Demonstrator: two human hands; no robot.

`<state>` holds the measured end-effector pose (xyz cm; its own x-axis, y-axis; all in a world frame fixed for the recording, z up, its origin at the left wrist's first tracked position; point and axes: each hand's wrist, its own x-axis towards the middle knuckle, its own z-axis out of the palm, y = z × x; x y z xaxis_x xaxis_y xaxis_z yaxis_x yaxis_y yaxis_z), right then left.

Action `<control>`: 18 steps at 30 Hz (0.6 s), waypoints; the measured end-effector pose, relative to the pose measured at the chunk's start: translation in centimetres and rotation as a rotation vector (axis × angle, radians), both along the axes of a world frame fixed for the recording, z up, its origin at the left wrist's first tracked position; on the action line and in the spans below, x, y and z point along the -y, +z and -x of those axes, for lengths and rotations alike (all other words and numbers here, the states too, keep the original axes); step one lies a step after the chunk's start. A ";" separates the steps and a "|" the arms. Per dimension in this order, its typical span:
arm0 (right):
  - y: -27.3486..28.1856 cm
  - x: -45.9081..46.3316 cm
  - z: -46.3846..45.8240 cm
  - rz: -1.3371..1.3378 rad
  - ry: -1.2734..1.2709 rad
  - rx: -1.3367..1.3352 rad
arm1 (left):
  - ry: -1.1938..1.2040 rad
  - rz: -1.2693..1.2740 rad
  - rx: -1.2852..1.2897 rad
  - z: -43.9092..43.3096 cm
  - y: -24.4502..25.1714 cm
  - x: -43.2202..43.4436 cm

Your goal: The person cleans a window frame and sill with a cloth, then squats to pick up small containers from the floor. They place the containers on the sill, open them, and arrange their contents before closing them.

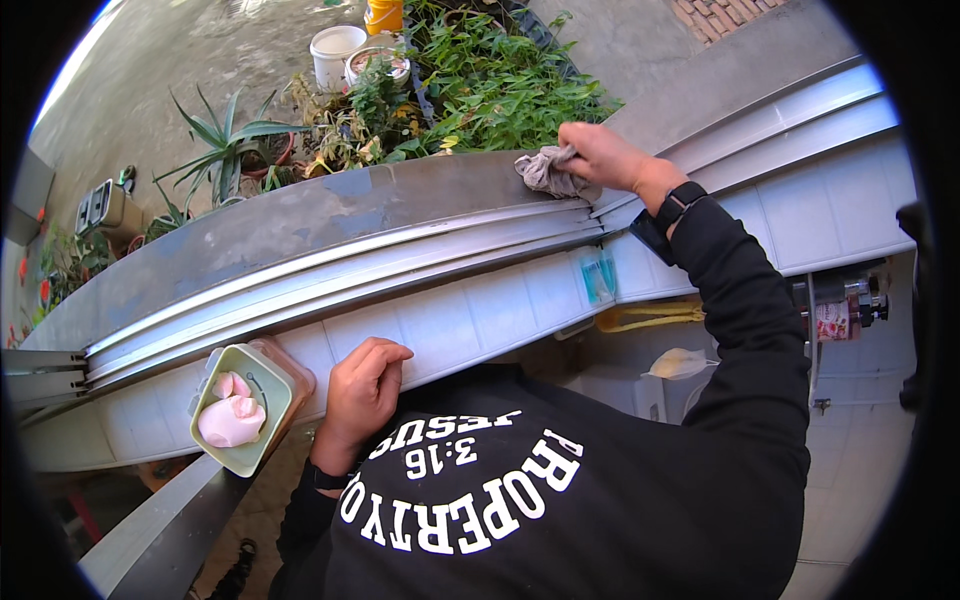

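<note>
My right hand (607,157) grips a crumpled grey cloth (551,172), which touches the grey outer window ledge (450,180) near the corner of the metal window track (375,255). Bent fingers on my left hand (369,379) rest at the white tiled inner sill (465,319), with no object visible in them; its palm is hidden. Left of that hand, a pale green plastic container (251,450) holds a pink and white lump and smaller pink pieces. A dark flat object (652,236) lies below my right wrist, partly hidden by the sleeve.
Beyond the ledge stand an aloe plant (225,139), leafy green plants (502,82) and a white bucket (336,56). A teal and clear packet (598,276) is on the inner sill's corner. Below the sill are a yellow strap-like item (649,315) and a labelled bottle (836,319).
</note>
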<state>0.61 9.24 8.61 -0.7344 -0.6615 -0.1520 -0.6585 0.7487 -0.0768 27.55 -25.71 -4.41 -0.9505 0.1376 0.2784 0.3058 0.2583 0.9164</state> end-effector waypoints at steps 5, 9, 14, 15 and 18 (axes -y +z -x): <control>1.3 0.0 1.1 0.103 0.043 -0.185 | -0.015 0.015 -0.034 0.1 -0.2 0.0; 0.4 1.0 0.1 -0.393 0.089 -0.001 | 0.001 0.019 -0.028 0.0 -0.2 0.0; -4.7 -2.7 -2.1 -0.688 0.110 -0.077 | 0.003 0.006 -0.054 0.0 -0.3 0.0; -5.0 -2.8 -2.5 -0.673 0.138 -0.130 | 0.004 0.007 -0.049 0.0 -0.2 0.0; -5.5 -3.1 -2.7 -0.644 0.209 -0.228 | -0.001 0.010 -0.045 0.1 -0.1 -0.1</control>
